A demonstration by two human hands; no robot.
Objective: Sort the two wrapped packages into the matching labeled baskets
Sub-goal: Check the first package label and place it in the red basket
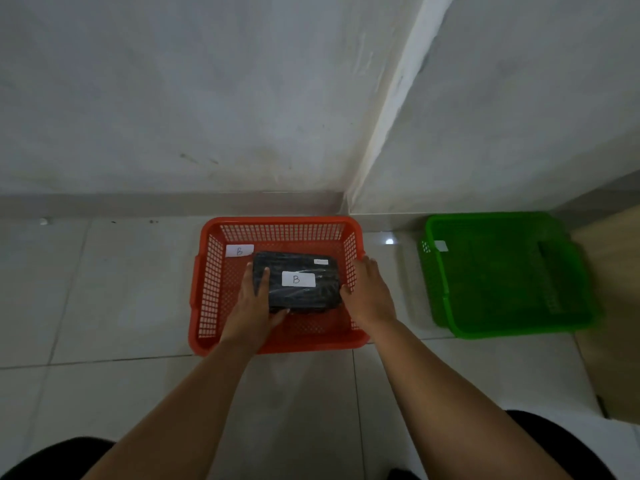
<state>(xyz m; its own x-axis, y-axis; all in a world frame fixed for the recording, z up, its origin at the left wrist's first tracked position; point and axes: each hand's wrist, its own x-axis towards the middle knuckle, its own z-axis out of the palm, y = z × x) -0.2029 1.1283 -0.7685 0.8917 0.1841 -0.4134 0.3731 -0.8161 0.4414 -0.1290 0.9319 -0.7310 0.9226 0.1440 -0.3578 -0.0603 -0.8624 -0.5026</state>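
A black wrapped package (304, 292) with a white label reading B sits inside the red basket (277, 344), which carries its own B label (239, 251) on the back left wall. My left hand (256, 299) grips the package's left end, fingers over its top and thumb under the front edge. My right hand (367, 292) presses against the package's right end, next to the basket's right wall. The green basket (450, 323) stands to the right with a small white label (440, 246) on its left wall. A dark shape lies inside it, too dim to identify.
Both baskets rest on a pale tiled floor (104, 306) against a white wall corner (349, 202). A light brown board or box (613, 306) stands at the far right, beside the green basket. My dark-clad knees show at the bottom edge.
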